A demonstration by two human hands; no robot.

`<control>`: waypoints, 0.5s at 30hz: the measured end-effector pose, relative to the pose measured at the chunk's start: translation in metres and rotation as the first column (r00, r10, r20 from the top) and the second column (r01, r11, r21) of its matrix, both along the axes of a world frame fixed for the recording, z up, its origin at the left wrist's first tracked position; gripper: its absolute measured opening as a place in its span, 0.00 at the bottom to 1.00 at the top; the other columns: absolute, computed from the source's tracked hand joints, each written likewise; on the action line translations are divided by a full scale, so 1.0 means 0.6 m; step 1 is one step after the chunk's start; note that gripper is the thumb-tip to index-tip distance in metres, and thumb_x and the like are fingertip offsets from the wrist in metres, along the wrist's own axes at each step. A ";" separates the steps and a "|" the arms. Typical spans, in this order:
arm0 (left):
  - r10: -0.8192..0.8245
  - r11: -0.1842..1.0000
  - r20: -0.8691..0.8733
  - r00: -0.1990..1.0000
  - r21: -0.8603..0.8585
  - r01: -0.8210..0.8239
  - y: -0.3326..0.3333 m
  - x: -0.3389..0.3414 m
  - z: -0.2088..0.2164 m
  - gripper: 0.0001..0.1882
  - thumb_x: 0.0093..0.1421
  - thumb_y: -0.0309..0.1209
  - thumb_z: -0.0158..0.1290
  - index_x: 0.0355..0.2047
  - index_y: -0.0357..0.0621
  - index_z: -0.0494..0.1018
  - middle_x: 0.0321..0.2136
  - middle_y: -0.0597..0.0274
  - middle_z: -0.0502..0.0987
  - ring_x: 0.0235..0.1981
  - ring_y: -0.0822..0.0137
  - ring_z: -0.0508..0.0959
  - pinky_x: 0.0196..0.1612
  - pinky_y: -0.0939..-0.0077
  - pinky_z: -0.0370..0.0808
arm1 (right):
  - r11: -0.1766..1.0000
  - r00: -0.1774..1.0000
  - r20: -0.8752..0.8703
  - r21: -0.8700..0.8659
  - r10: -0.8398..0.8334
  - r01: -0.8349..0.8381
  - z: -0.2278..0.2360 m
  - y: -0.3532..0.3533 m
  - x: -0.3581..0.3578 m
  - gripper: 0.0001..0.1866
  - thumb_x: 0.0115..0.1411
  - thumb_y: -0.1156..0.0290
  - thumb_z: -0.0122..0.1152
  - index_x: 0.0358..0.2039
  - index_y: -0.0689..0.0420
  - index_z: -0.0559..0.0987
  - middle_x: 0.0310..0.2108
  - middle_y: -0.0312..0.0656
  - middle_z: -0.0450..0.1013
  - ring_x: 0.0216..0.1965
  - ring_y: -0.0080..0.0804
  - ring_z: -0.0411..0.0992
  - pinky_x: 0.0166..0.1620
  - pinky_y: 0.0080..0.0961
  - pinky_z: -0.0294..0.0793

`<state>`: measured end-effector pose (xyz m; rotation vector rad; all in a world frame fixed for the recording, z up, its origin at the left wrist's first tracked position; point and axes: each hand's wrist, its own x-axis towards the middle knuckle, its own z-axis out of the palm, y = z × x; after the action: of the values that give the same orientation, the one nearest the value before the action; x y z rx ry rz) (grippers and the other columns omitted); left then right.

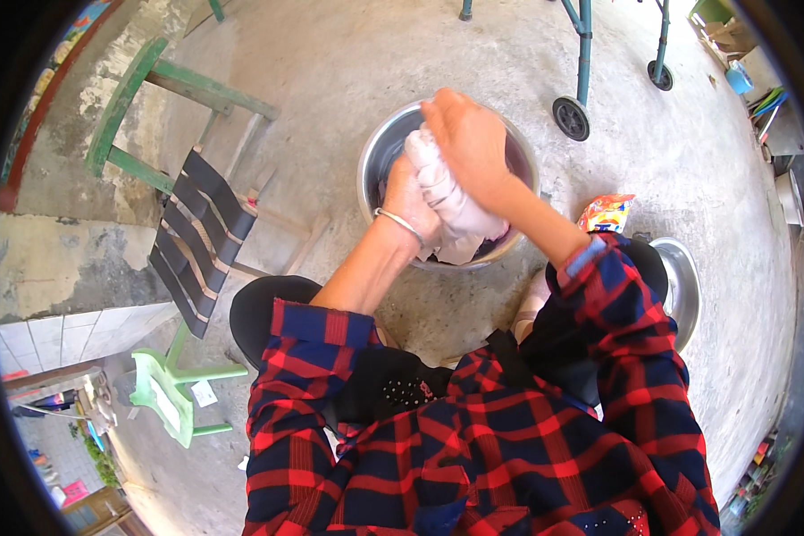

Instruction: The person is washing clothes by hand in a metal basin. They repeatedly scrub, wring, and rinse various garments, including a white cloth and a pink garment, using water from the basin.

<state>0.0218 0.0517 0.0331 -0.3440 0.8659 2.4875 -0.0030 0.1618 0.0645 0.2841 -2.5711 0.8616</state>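
Observation:
A pale pinkish-white cloth is bunched and twisted between my two hands, above a round metal basin on the floor. My left hand, with a bangle on its wrist, is closed on the cloth's left side. Over its upper end, my right hand is wrapped, fingers curled and partly hidden. The cloth's lower end hangs loose toward the basin's near rim. Dark material shows inside the basin, mostly covered by my hands and the cloth.
To the right lie an orange packet and a second metal basin. A green-framed chair with black straps stands left, near a light green plastic stool. A wheeled metal frame is at the far right.

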 end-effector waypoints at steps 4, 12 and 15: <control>-0.189 0.916 -0.170 0.967 0.324 0.236 -0.060 -0.029 -0.046 0.18 0.64 0.47 0.48 0.42 0.46 0.72 0.39 0.61 0.77 0.41 0.64 0.78 0.47 0.65 0.77 | 0.955 0.894 -0.376 0.252 0.246 -0.156 -0.011 -0.056 0.076 0.10 0.56 0.64 0.55 0.24 0.56 0.74 0.21 0.43 0.71 0.21 0.40 0.74 0.21 0.34 0.73; -0.170 0.934 -0.049 0.984 0.310 0.177 -0.034 -0.026 0.006 0.18 0.67 0.41 0.43 0.46 0.41 0.70 0.44 0.56 0.76 0.46 0.58 0.77 0.53 0.58 0.74 | 0.935 0.952 0.241 -0.341 0.190 -0.100 -0.008 0.036 -0.012 0.14 0.60 0.57 0.57 0.35 0.56 0.78 0.32 0.46 0.77 0.27 0.45 0.75 0.33 0.36 0.74; -0.181 0.905 0.002 0.984 0.393 0.165 -0.076 -0.047 0.018 0.21 0.67 0.40 0.40 0.52 0.38 0.68 0.48 0.51 0.75 0.50 0.54 0.76 0.57 0.54 0.71 | 0.636 0.802 0.212 -0.730 0.558 -0.250 0.021 0.062 -0.004 0.22 0.59 0.58 0.61 0.50 0.55 0.75 0.42 0.47 0.74 0.37 0.41 0.74 0.40 0.31 0.73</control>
<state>-0.0064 0.0063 0.0441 -0.1664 0.3472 2.4040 -0.0053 0.1991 0.0772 0.5240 -2.3409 2.1846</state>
